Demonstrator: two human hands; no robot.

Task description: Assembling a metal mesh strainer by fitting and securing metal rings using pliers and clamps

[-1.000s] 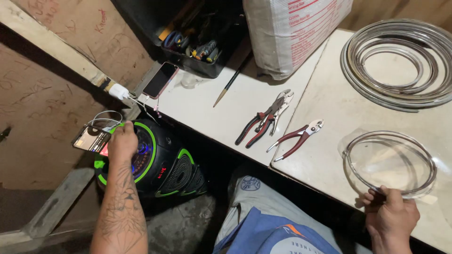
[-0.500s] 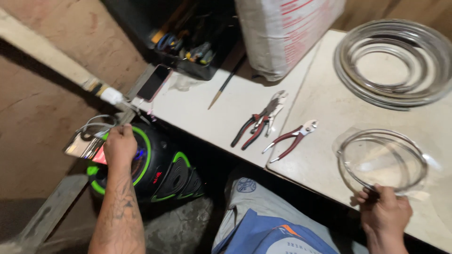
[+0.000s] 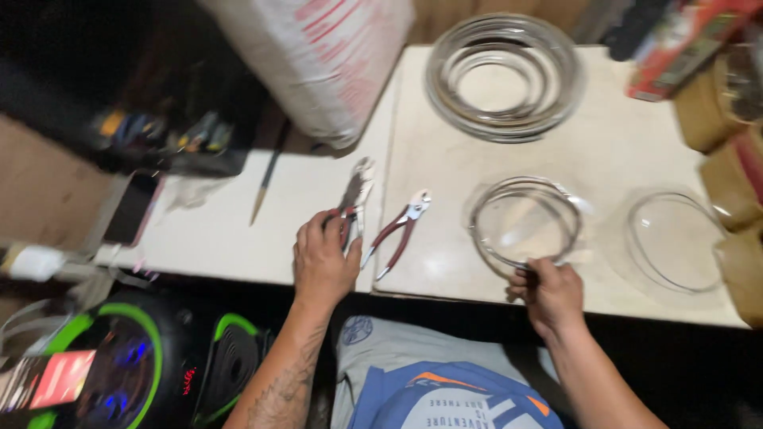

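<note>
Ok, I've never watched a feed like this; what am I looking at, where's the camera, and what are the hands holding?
There is no machine: a person works with bare hands, and the one camera sits on their head, looking down. The left hand rests on the larger pliers on the pale table. The right hand grips a small wire coil at its near edge. Between them lie red-handled pliers. Farther back sit a big wire coil and a white sack; a second small coil lies to the right.

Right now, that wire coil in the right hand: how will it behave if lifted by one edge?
The coil is several thin loops, so it would probably sag and spring rather than stay rigid. Looks light. The right hand pinches only its near rim, so loops may fan apart. It lies flat on the table, so rolling seems unlikely.
</note>
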